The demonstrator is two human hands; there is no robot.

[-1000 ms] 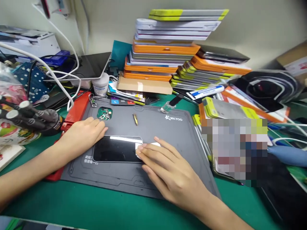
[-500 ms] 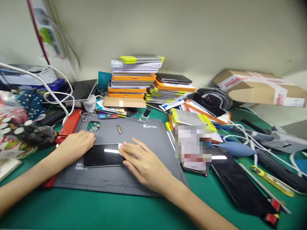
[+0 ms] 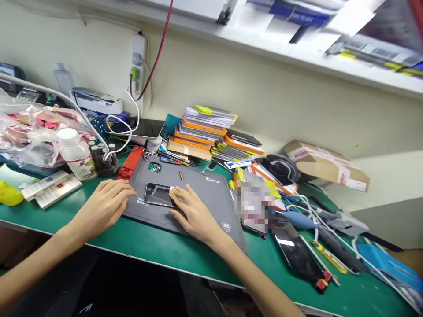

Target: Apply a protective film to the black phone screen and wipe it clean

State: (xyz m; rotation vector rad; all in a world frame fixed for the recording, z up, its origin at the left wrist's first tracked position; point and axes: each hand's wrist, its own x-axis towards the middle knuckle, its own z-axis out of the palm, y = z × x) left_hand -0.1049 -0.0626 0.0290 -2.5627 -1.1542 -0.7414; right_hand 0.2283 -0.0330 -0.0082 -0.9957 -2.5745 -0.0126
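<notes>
A dark-screened smartphone (image 3: 157,193) lies flat on a grey work mat (image 3: 205,202). My right hand (image 3: 194,213) rests over the phone's right end, its fingers pressing a small white wipe (image 3: 171,192) onto the glass; most of the wipe is hidden under the fingers. To the left of the phone, apart from it, my left hand (image 3: 107,202) hovers at the mat's left edge with loosely stretched fingers and nothing in them. Behind the phone lies a small brass-coloured piece (image 3: 181,176). A little glass bottle with a black cap (image 3: 209,168) stands at the mat's back edge.
Stacked flat boxes (image 3: 201,127) stand at the back. On the right are another black phone (image 3: 294,251), a yellow cutter (image 3: 329,257), a blue air blower (image 3: 299,219) and cables. A white bottle (image 3: 76,154) and a red holder (image 3: 131,163) are on the left.
My left hand has come off the phone's left end and moved left. The right hand stays on the phone with the wipe. The view has pulled back and tilted.
</notes>
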